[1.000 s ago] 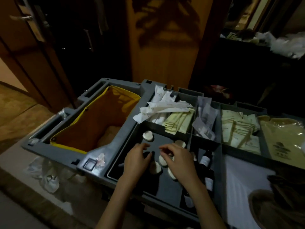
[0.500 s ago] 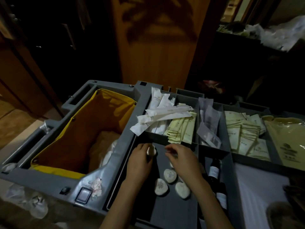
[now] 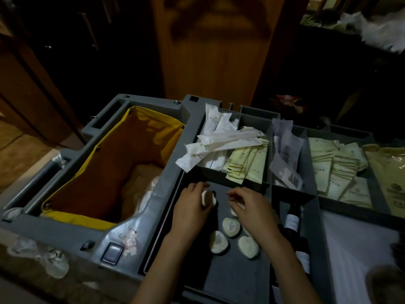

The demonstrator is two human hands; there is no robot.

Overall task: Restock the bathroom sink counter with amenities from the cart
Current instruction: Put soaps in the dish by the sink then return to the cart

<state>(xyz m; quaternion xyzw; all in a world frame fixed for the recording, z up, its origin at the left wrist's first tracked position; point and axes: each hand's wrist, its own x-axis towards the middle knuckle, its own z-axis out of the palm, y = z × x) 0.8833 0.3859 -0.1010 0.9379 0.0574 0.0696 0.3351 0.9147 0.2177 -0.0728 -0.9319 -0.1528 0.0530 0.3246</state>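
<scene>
On the top deck of the grey plastic housekeeping cart (image 3: 135, 227), in the shallow dark tray compartment (image 3: 236, 279) nearest the person, the step in hand appears to be gathering soaps. The left hand (image 3: 190, 209) grasps one white heart-shaped wrapped soap (image 3: 208, 199) between curled fingers and thumb. The right hand (image 3: 256, 213) is curled over another white piece; whether it grips that piece cannot be told. Recommended practice: collect the required soaps into one hand, keep the other free for the pale yellow paper sachets (image 3: 247, 165) in the rear compartments, and lift clear of the divider walls so that stacked packets are not dragged out. The bathroom sink counter is not in view, so all amenities are at the cart. Inventory: one yellow-lined bag (image 3: 105, 167); sachet stacks, too dense to count; two dark glass bottles with white labels (image 3: 292, 220) visible in the narrow slot right of the tray; three loose heart-shaped soaps (image 3: 231, 227) lying clear in the tray, plus the one held and at least one partly hidden under the right hand.
</scene>
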